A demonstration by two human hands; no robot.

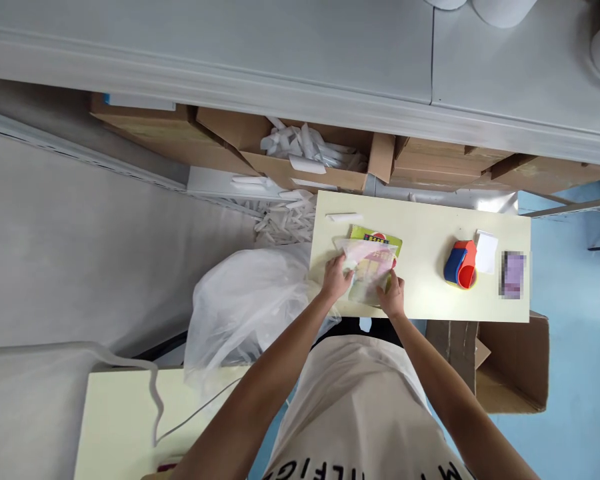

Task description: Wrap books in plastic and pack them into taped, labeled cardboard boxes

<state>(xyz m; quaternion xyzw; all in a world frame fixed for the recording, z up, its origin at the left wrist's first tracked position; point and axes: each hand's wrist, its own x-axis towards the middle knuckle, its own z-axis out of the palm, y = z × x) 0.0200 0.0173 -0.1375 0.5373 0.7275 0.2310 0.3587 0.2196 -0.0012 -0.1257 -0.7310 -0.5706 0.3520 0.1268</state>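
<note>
A clear plastic sleeve with a pink and yellow printed card (369, 267) lies on the pale yellow table (425, 293), on top of a green and yellow packet (380, 237). My left hand (336, 278) grips the sleeve's left edge with curled fingers. At the sleeve's lower right corner, my right hand (393, 298) pinches it. Both hands rest near the table's front edge.
A red and blue tape dispenser (461, 264), a white paper slip (486, 252) and a blurred purple item (513, 275) sit to the right. A white strip (344, 217) lies at the far left. Cardboard boxes (310, 160) with white strips stand behind; a clear plastic bag (245, 307) hangs left.
</note>
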